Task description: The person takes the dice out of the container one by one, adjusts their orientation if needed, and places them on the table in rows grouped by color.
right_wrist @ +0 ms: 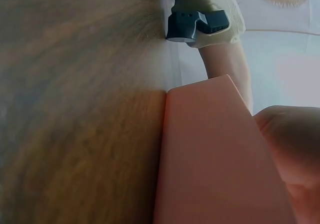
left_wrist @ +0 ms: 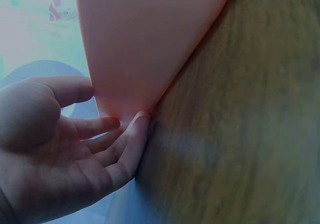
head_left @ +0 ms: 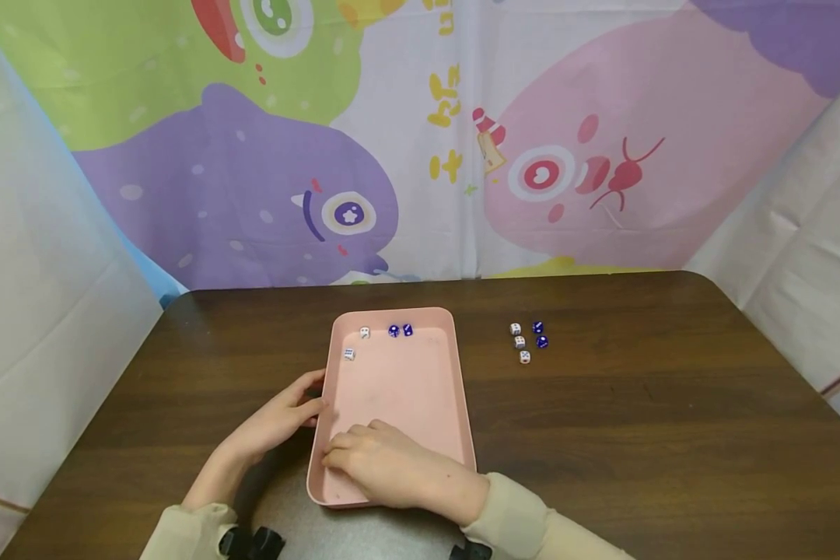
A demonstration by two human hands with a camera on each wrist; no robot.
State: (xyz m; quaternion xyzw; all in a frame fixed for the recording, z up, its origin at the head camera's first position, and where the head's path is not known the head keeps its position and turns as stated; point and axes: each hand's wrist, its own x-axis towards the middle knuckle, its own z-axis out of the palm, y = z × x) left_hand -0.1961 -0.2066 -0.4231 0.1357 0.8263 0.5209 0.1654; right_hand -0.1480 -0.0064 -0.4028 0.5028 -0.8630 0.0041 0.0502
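Note:
A shallow pink tray [head_left: 465,404] lies lengthwise on the table. My left hand [head_left: 276,420] touches its left outer side, thumb by the rim and fingers bent against the wall [left_wrist: 135,49]. Over the tray's near left part, my right hand [head_left: 385,463] reaches in with fingers bent downward. Its fingertips are hidden, so whatever they may hold cannot be seen. At the tray's far end lie two white dice [head_left: 349,355] and two blue dice [head_left: 393,331]. On the table to the right are three white dice [head_left: 519,342] and two blue dice [head_left: 542,341].
The brown wooden table [head_left: 637,435] extends to both sides of the tray. A cartoon-printed cloth [head_left: 427,233] hangs behind its far edge. White sheets [head_left: 49,272] hang at the sides. Each sleeve carries a black wrist device [head_left: 252,542].

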